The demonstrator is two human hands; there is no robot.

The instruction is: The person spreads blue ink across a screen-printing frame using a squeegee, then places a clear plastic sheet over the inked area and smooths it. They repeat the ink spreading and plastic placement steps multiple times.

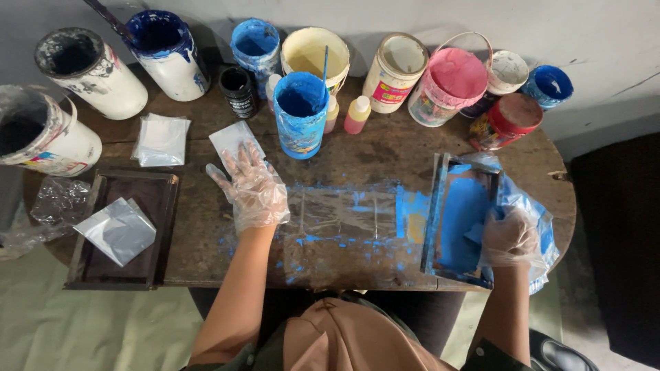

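Left hand [253,187] in a clear plastic glove, fingers spread wide and flat, fingertips on a small clear bag [234,139] lying on the wooden table [371,154]. It grips nothing. Right hand [510,237], also gloved, is closed around something blue inside the framed screen [459,216]; what exactly it holds is hard to tell. The screen is smeared with blue paint and sits near the table's right edge, its near corner at the front edge, a blue-stained plastic sheet [543,227] under it hanging past the rim.

Between the hands: a clear rectangular patch [344,213] ringed by blue paint marks, open and free of things. A blue paint tub [300,113] with a stick in it stands just behind that patch, close to the left hand's fingers. More tubs and small bottles crowd the back edge along the wall.

Left side: a dark tray [158,206] at the front edge with a silvery bag [118,230] on it, a stack of clear bags [161,139] behind, crumpled plastic [58,200] at the far left rim.
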